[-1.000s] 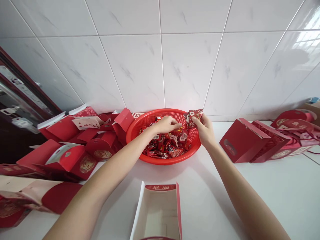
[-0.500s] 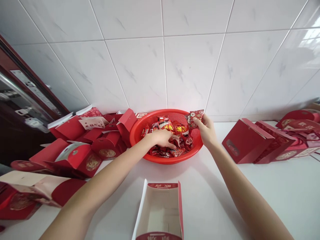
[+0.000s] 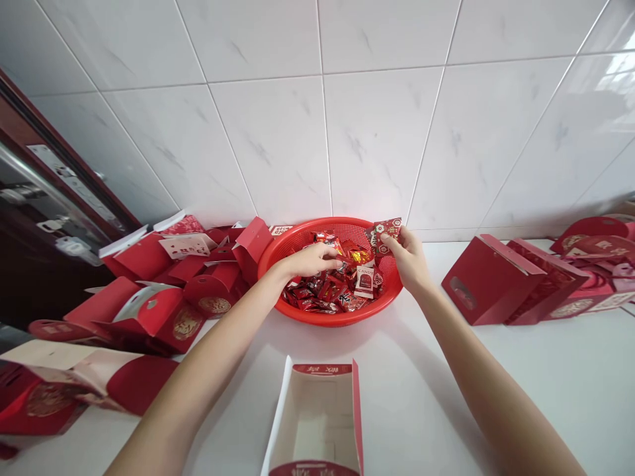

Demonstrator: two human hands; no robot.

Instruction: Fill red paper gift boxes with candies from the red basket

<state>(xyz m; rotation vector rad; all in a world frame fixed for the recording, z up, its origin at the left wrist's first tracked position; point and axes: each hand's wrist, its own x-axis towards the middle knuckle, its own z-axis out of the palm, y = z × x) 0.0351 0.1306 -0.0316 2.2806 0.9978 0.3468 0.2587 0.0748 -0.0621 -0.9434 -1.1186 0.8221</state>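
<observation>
A red plastic basket (image 3: 268,284) with a mesh wall stands against the tiled wall, heaped with wrapped candies (image 3: 322,287). My left hand (image 3: 315,260) is over the heap, fingers parted and bent down, the tips at the candies; no piece shows in its grasp. Beyond the basket's right rim, my right hand (image 3: 409,258) pinches a dark red patterned candy packet (image 3: 387,231) between thumb and fingers. Closer to me lies an open-topped red paper box (image 3: 317,410) with a pale inside, and no candy shows in it.
Several folded red gift boxes (image 3: 163,314) crowd the left side. More red boxes (image 3: 493,277) stand on the right. Behind the white counter (image 3: 546,383) rises a marbled tile wall (image 3: 278,145). A dark door edge (image 3: 49,211) is at the far left.
My left hand has shifted up and left over the heap, uncovering a white-labelled candy and others near the front. My right hand keeps the packet in nearly the same spot.
</observation>
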